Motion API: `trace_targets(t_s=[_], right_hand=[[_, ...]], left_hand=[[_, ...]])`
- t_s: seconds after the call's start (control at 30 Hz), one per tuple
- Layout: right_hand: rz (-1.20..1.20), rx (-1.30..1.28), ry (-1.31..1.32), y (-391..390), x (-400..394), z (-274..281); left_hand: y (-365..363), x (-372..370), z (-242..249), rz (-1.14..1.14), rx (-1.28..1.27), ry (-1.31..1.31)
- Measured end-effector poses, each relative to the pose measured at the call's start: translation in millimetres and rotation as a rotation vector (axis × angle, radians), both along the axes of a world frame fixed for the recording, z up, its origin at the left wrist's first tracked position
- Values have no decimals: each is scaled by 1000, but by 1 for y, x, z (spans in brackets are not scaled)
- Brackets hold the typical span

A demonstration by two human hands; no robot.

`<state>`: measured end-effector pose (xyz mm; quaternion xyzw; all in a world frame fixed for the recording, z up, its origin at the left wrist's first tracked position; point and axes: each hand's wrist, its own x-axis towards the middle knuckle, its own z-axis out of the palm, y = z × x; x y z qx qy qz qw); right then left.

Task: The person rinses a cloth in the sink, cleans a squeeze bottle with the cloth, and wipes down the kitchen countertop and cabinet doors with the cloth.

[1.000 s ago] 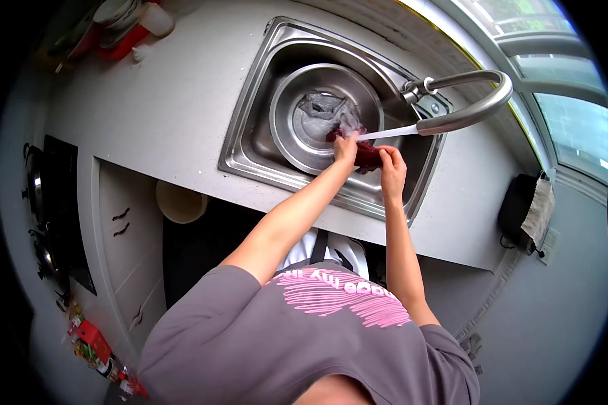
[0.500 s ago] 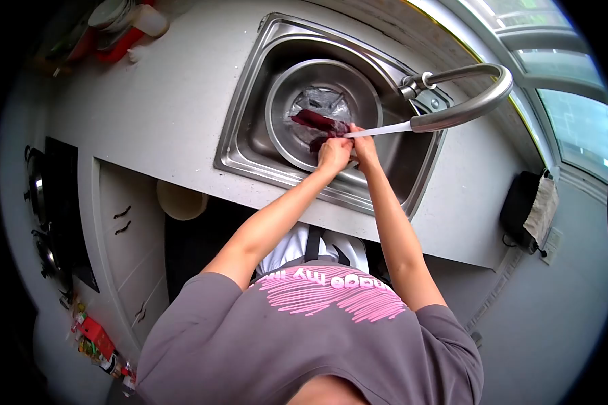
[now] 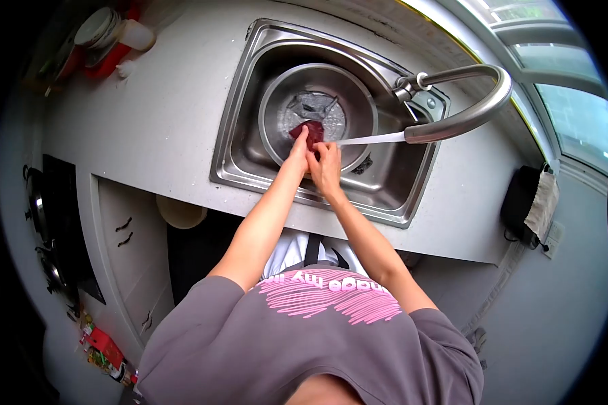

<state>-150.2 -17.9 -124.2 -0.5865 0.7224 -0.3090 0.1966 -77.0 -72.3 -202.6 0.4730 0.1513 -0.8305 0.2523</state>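
A soft, wet, dark red piece point(image 3: 311, 134) is held low over the steel basin point(image 3: 269, 115), at its near side. My left hand point(image 3: 298, 156) grips it from the left, with the thumb lying along its top. Bent fingers of my right hand point(image 3: 326, 165) close on its right edge, close beside the left hand. From the faucet point(image 3: 452, 126) a white stream of water runs leftward to the right hand. Inside the basin, beyond the hands, lies a dark grey thing point(image 3: 309, 108) in shallow water.
The basin stands in a stainless steel sink point(image 3: 392, 192), with the drain point(image 3: 363, 164) partly showing at its right. Stacked dishes point(image 3: 96, 27) and a red container point(image 3: 108, 62) sit at the counter's far left. A black bag point(image 3: 520, 199) hangs on the right wall.
Both hands have shifted left with the dark red piece, which now looks bunched up rather than stretched out. The water stream falls a little lower in view.
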Motion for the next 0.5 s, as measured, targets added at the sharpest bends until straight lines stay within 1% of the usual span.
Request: trace_targets(t_s=[0.03,0.07,0.1,0.13,0.2,0.27,0.33,0.37,0.4,0.43,0.5], right_hand=[[-23,51,-31,2,5,13],[-2,70,-54,3,7,23],[2,57,-36,3,8,30],[5,49,-19,4,8,33],[-84,62,-9,-1,8,28],[-187,135,14,-12,4,17],[-258,208,33,-21,-1,7],[-311,329,6,-29,-5,4],[-336,391,-27,-37,-9,1],[-361,452,-59,-45,-13,-1],[-392,545,-156,-60,-21,-1]], left_hand=[[-3,3,-19,-117,15,21],[-8,8,-21,-233,29,41],[-10,16,-22,-336,-55,193],[-5,9,-27,-242,-86,143],[10,-11,-38,-55,-142,34],[10,-21,-32,-16,-245,-190],[3,-21,-29,-81,-310,-424],[-2,-26,-30,-142,-311,-544],[-7,-30,-30,-203,-314,-664],[-14,-28,9,-273,-278,-697],[-14,-34,-5,-160,-359,-730]])
